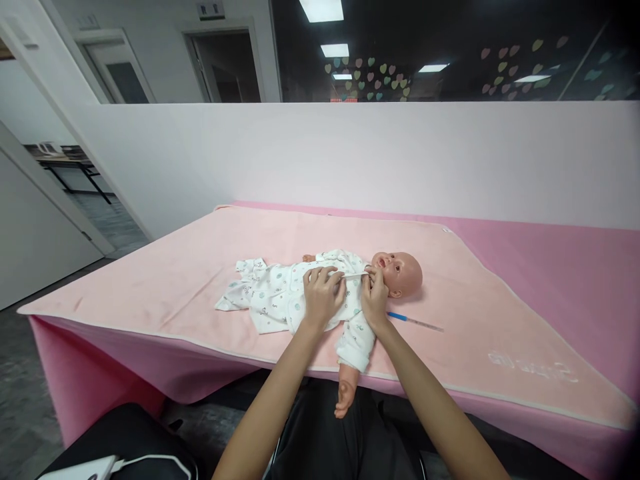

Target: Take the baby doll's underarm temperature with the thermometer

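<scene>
While both hands (323,293) (375,297) pinch the doll's (407,275) shirt (353,297), peach blanket (185,280) over pink cloth (555,267), white wall (360,160)

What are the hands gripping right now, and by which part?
A narrow white strip over the doll, apparently pinched toward its ends by the left hand and right hand. Whether it's part of the outfit, I can't tell.

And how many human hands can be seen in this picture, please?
2: the left hand is at the torso of the doll, the right hand at its neck, with a white strip between them. No other human hand shows.
</scene>
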Tool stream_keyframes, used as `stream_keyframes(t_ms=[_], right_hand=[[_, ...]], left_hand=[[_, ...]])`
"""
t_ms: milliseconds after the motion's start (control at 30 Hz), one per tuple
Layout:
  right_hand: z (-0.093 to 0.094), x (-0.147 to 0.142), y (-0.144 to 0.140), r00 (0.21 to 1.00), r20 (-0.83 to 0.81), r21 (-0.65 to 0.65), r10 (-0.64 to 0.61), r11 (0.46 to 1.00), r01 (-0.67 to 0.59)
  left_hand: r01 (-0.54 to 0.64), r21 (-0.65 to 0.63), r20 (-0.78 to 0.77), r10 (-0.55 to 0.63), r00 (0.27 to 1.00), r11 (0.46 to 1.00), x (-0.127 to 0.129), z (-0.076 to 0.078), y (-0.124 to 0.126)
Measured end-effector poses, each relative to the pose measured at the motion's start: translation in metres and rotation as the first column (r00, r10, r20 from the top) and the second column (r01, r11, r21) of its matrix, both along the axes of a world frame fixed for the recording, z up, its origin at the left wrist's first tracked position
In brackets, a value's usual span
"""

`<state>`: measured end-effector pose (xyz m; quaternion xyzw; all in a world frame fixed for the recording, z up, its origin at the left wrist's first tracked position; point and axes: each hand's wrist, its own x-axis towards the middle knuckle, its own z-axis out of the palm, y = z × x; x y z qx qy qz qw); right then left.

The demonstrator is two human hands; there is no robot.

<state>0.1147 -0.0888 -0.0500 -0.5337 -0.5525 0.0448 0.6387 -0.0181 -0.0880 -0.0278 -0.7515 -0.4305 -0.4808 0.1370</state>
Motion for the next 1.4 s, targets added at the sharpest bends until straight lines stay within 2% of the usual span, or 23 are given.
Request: stream_keyframes(t_ms=[133,233,333,433,533,900,1033,1200,1400], right_hand=[[0.001,-0.002,-0.002,1.0,-0.006,0.014,-0.027,1.0,0.027],[0.003,-0.004,-0.004,0.998,0.034,0.052,-0.047,0.998,0.045],[0.005,-0.008,-0.008,0.978,0.205,0.098,-0.046,0.995,0.026],[0.005,-0.011,-0.013,0.91,0.413,0.109,0.03,0.991,-0.082],[0.005,-0.013,-0.016,0.853,0.513,0.085,0.101,0.982,-0.167],[0.007,-0.015,-0.014,0.895,0.433,0.025,0.108,0.991,-0.131],[0.006,-0.015,-0.014,0.889,0.447,0.023,0.104,0.992,-0.128],[0.006,-0.013,-0.013,0.873,0.474,0.003,0.11,0.992,-0.127],[0.003,-0.013,-0.01,0.847,0.528,-0.02,0.064,0.998,-0.063]], left_hand=[[-0.032,-0.041,0.029,0.034,0.999,0.999,-0.017,-0.007,-0.005],[0.002,-0.049,0.006,-0.002,1.0,0.999,-0.02,-0.009,-0.007],[0.042,-0.048,-0.027,-0.043,0.999,0.998,-0.016,-0.009,-0.009],[0.057,-0.062,-0.022,-0.058,0.998,0.996,-0.012,-0.009,-0.011],[0.076,-0.077,-0.013,-0.077,0.997,0.994,-0.011,-0.01,-0.013],[0.096,-0.101,0.057,-0.091,0.994,0.99,-0.008,-0.008,-0.012],[0.133,-0.123,0.066,-0.125,0.99,0.983,-0.008,-0.008,-0.012],[0.131,-0.173,0.13,-0.109,0.985,0.976,-0.009,-0.011,-0.011],[0.111,-0.186,0.142,-0.086,0.986,0.976,-0.008,-0.011,-0.01]])
